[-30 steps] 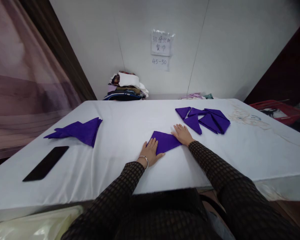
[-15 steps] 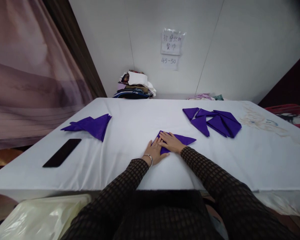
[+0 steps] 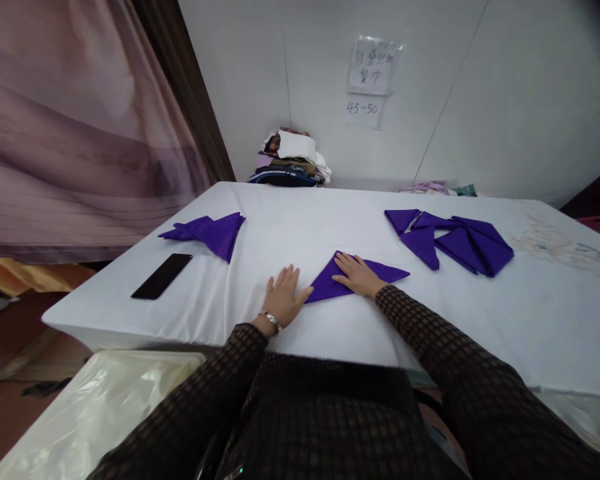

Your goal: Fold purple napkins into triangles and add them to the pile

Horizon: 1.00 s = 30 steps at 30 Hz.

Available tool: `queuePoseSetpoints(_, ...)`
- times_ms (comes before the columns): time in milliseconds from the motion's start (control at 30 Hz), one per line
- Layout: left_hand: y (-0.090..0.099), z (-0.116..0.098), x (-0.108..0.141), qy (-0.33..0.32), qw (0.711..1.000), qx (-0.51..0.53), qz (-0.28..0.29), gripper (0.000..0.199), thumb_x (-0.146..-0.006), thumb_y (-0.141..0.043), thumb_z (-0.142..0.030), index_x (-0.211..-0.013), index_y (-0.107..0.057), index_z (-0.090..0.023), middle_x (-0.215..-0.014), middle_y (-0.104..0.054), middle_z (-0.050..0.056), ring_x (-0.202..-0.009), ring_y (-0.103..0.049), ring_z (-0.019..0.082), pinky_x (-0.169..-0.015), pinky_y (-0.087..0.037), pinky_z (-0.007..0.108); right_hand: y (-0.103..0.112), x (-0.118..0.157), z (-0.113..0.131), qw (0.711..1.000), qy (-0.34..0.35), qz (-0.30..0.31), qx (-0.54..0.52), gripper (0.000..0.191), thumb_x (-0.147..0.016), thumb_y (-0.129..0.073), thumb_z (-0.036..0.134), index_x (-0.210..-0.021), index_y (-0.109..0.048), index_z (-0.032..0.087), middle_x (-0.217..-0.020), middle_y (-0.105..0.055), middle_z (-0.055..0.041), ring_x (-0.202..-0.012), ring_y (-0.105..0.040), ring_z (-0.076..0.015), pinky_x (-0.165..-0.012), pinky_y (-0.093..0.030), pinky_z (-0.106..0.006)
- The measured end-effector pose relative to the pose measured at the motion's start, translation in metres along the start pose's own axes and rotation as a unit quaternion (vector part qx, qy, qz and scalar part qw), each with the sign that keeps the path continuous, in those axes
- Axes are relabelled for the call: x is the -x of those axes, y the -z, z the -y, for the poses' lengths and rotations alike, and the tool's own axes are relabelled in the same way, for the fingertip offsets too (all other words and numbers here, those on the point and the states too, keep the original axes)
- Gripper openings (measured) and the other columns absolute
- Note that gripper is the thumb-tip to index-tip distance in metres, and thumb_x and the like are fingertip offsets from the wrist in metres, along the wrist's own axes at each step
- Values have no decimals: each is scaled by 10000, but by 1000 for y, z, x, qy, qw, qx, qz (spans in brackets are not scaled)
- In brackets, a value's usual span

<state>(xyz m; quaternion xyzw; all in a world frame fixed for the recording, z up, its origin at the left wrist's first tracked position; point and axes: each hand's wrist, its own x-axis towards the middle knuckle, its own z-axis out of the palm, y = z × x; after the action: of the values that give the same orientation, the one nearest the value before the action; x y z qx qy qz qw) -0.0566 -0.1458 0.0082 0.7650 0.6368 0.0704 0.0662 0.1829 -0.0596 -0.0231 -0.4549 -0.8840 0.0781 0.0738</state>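
A purple cloth napkin (image 3: 329, 283), folded into a triangle, lies on the white-covered table in front of me. My right hand (image 3: 355, 274) rests flat on its middle with fingers spread. Just off its left corner, my left hand (image 3: 283, 296) lies open, palm down on the tablecloth, its thumb at the napkin's tip. A bracelet (image 3: 271, 322) circles my left wrist. Neither hand grips anything. To the left sits a loose pile of purple napkins (image 3: 211, 233). Several folded purple napkins (image 3: 460, 241) overlap at the right.
A black phone-like slab (image 3: 162, 276) lies at the table's left. Stacked clothes (image 3: 291, 159) stand by the back wall under a paper sign (image 3: 373, 67). A curtain (image 3: 95, 133) hangs at left. Below the table's front edge is a plastic-covered container (image 3: 115, 400).
My left hand has slid left off the napkin onto the tablecloth, uncovering the napkin's left corner. My right hand stays on the napkin. The view has turned somewhat to the left.
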Motion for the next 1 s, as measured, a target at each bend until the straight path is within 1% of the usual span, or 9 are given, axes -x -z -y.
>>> queuePoseSetpoints(133, -8, -61, -33, -99, 994, 22, -34, 569, -931, -243, -427, -1444, -256, -181, -1521, -240, 76, -1406, -163, 238, -1133, -116, 498, 1, 0, 0, 1000, -1, 8, 4, 610, -946, -222, 487, -1446, -277, 141, -1513, -238, -107, -1401, -165, -229, -1115, -139, -458)
queuePoseSetpoints(200, -19, -80, -52, -80, 996, 25, -35, 547, -923, -244, -316, -1454, -233, -185, -1528, -220, 65, -1411, -141, 233, -1134, -101, 511, 2, -1, 0, 1000, -6, 16, 1, 562, -955, -216, 410, -1451, -263, 148, -1513, -242, -98, -1401, -165, -219, -1115, -142, -456)
queuePoseSetpoints(267, -31, -86, -64, -34, 999, 22, -17, 547, -911, -234, -259, -1451, -244, -175, -1528, -219, 76, -1408, -150, 247, -1124, -116, 534, 1, -2, -1, 1000, -12, 22, -2, 550, -952, -223, 370, -1447, -271, 135, -1515, -235, -98, -1401, -162, -219, -1118, -136, -450)
queuePoseSetpoints(433, -43, -68, -62, 0, 1000, -2, 11, 555, -927, -219, -345, -1445, -260, -151, -1524, -219, 102, -1406, -154, 267, -1115, -122, 557, 1, -3, -1, 1000, -12, 15, -4, 556, -944, -245, 376, -1432, -308, 116, -1518, -222, -103, -1401, -162, -220, -1119, -134, -443)
queuePoseSetpoints(600, -36, -30, -37, 30, 999, -28, 22, 587, -932, -203, -436, -1441, -265, -150, -1524, -221, 87, -1403, -169, 254, -1112, -140, 562, 2, -2, 0, 1000, -9, 10, -9, 564, -948, -236, 420, -1428, -322, 137, -1514, -239, -101, -1398, -173, -219, -1116, -141, -442)
queuePoseSetpoints(733, -26, 8, -20, 46, 997, -60, 33, 562, -936, -231, -416, -1435, -279, -160, -1521, -231, 77, -1401, -182, 247, -1104, -166, 568, 2, -2, 0, 1000, -6, 11, -12, 575, -949, -232, 437, -1434, -309, 138, -1517, -227, -104, -1399, -168, -226, -1118, -132, -443)
queuePoseSetpoints(800, -19, 15, -14, 67, 995, -72, 24, 549, -931, -268, -385, -1428, -293, -153, -1520, -229, 91, -1394, -203, 265, -1092, -193, 576, 2, -2, 0, 1000, -5, 10, -10, 575, -949, -232, 439, -1434, -310, 140, -1517, -226, -105, -1399, -169, -229, -1118, -132, -443)
queuePoseSetpoints(900, -8, -2, -16, 53, 996, -63, -18, 523, -932, -278, -346, -1412, -327, -144, -1512, -249, 107, -1386, -229, 266, -1093, -209, 559, 2, -2, 0, 1000, -4, 10, -5, 574, -947, -240, 437, -1434, -310, 139, -1516, -227, -109, -1399, -168, -237, -1116, -135, -449)
queuePoseSetpoints(1000, -8, -41, -31, -34, 998, -23, -53, 508, -943, -254, -350, -1410, -331, -167, -1507, -270, 87, -1386, -234, 231, -1111, -188, 530, 1, -2, -1, 1000, -1, 11, 1, 574, -947, -251, 426, -1437, -300, 131, -1517, -220, -113, -1400, -164, -243, -1113, -138, -460)
